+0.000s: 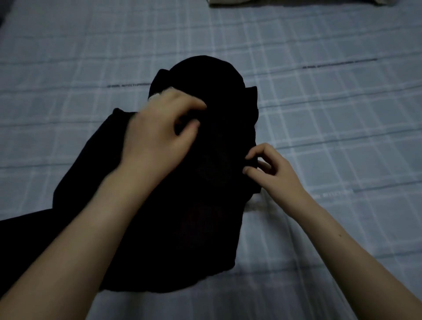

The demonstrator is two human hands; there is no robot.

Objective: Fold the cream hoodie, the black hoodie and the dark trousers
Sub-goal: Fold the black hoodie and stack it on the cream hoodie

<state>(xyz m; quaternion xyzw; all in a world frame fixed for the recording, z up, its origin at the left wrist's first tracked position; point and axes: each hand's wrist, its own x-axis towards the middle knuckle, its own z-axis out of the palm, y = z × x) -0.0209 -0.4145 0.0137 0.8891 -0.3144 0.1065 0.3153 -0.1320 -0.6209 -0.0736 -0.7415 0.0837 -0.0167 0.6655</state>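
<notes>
The black hoodie lies on the checked bed sheet, hood at the far end, its body partly folded toward me. My left hand rests on its upper middle with fingers curled, seemingly gathering fabric; a bit of white shows by my fingers. My right hand pinches the hoodie's right edge between thumb and fingertips. A strip of cream fabric, perhaps the cream hoodie, peeks in at the top edge. The dark trousers cannot be told apart.
Pale blue checked sheet covers the whole bed around the hoodie. More dark fabric spreads off the left edge near my left forearm.
</notes>
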